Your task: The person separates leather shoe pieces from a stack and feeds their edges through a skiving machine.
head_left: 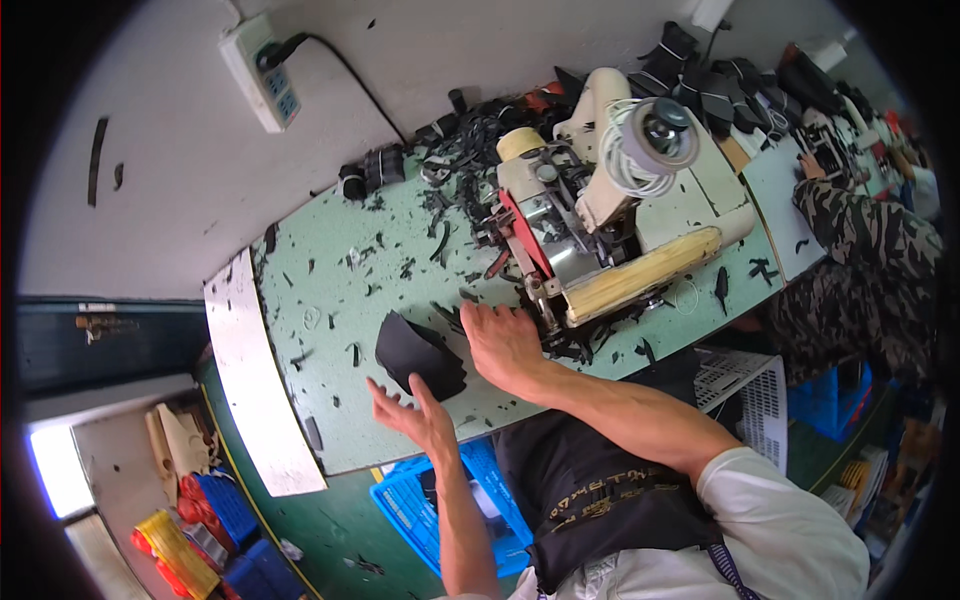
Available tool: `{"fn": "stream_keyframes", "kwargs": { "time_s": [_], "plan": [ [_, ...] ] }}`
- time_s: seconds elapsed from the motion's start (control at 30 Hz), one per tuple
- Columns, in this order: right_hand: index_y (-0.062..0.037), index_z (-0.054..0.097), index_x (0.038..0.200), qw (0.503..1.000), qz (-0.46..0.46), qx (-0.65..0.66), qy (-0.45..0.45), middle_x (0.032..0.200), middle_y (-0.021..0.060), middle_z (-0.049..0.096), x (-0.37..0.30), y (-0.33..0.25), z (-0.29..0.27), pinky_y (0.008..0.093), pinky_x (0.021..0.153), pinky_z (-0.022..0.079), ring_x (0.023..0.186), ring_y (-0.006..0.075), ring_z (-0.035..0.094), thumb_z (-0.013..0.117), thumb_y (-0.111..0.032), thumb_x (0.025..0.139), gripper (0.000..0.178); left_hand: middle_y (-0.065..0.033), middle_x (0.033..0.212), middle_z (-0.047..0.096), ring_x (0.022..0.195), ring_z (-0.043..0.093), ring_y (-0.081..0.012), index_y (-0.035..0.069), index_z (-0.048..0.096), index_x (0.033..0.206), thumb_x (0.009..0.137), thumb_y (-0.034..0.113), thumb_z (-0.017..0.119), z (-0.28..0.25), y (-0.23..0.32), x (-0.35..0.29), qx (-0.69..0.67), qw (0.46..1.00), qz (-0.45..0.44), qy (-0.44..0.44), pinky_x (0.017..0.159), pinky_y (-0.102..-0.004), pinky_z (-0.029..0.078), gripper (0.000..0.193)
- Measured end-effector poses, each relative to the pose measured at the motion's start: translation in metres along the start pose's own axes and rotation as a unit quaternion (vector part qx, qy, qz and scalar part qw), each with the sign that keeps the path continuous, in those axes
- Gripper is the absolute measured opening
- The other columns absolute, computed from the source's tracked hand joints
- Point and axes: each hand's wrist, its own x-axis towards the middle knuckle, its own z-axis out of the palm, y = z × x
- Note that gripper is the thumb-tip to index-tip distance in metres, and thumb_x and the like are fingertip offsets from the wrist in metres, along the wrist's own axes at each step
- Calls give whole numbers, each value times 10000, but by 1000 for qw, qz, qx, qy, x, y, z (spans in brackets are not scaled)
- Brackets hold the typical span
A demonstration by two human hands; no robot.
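Note:
A stack of black, leather-like sheet pieces [415, 355] lies on the green worktable [340, 260]. My left hand [420, 418] is at its near edge, with fingers apart and one fingertip against or just beside the stack. To the right, my right hand [503, 345] is closed with its fingers bent downward, close to the front of a cream bench machine [545, 225] with a red guard. Whatever those fingers hold is hidden. A narrow black strip [446, 318] lies just left of its fingertips; I cannot tell whether they touch it.
Black scraps [470, 150] are heaped behind the machine and scattered over the table. A tied black bundle [372, 172] lies near the wall. Below the table edge stands a blue crate [415, 510]. At right, a person in a camouflage sleeve [850, 225] works nearby.

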Motion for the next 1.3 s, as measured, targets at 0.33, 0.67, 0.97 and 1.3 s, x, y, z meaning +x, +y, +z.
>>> {"fn": "stream_keyframes", "kwargs": {
  "time_s": [0.33, 0.67, 0.97, 1.3],
  "plan": [
    [2, 439, 1353, 455, 173, 757, -437, 1175, 76, 598, -55, 16, -105, 289, 949, 442, 1075, 131, 562, 676, -125, 858, 563, -234, 1457, 329, 1324, 368, -387, 101, 246, 1478, 800, 701, 530, -63, 110, -33, -591, 735, -102, -317, 1078, -516, 318, 948],
    [-23, 527, 1198, 328, 283, 849, -303, 1031, 46, 628, -82, 27, -117, 274, 815, 518, 919, 110, 627, 642, -265, 913, 392, -285, 1390, 407, 1310, 385, -428, 73, 409, 1310, 828, 544, 607, -31, 137, -76, -514, 770, -31, -376, 1085, -508, 314, 702],
    [-31, 445, 1280, 297, 265, 881, -256, 1121, 100, 574, -96, 45, -131, 338, 857, 514, 1007, 192, 596, 668, -251, 890, 501, -252, 1171, 533, 1110, 543, -438, 90, 399, 1250, 825, 368, 631, -18, 174, -53, -532, 743, -95, -396, 975, -531, 441, 558],
    [-144, 341, 1362, 302, 256, 895, -206, 1255, 94, 442, -104, 66, -144, 424, 879, 498, 1151, 210, 485, 603, -196, 937, 502, -226, 1141, 537, 1032, 597, -388, 1, 491, 1109, 734, 195, 537, 20, 178, -41, -506, 756, 56, -411, 919, -466, 489, 425]
  ]
}}
